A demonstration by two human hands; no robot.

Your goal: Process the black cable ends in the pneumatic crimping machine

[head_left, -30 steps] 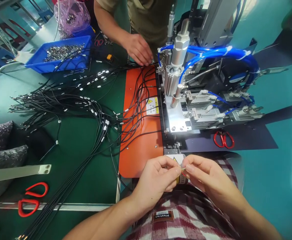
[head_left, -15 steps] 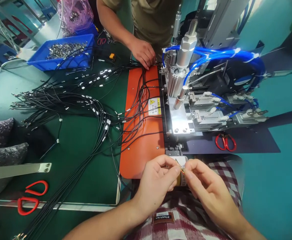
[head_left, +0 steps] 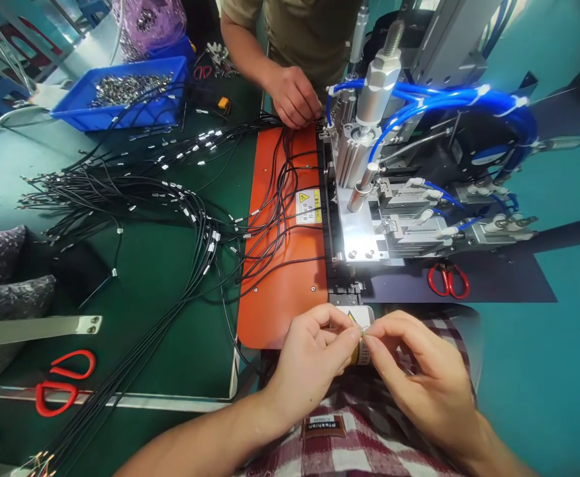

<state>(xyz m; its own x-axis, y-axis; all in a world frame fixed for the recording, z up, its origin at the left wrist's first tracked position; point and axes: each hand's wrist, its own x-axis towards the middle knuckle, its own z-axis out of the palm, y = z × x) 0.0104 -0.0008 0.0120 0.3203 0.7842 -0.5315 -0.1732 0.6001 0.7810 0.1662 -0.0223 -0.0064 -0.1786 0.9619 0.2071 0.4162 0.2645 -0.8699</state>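
Just beyond the plaid shirt, my left hand is closed in a pinch, thumb against forefinger, on thin coloured wires. My right hand meets it, its thumb and forefinger pinching the same wires close to the left fingertips. Only a tiny yellow-green bit shows between the hands; the rest is hidden by the fingers. Behind my fingers is a white label with a warning sign. The orange plate of the machine lies ahead to the left, with black cables across it.
A metal machine with blue air hoses stands ahead right. Red-handled scissors lie beside it; another red-handled pair lies left. A co-worker's hand is at the plate's far end. A blue bin holds small metal parts.
My right fingertips have closed in nearer to the left ones, and the orange-tinted wire seen before now shows yellow-green. The co-worker's hand has shifted slightly right, towards the machine.
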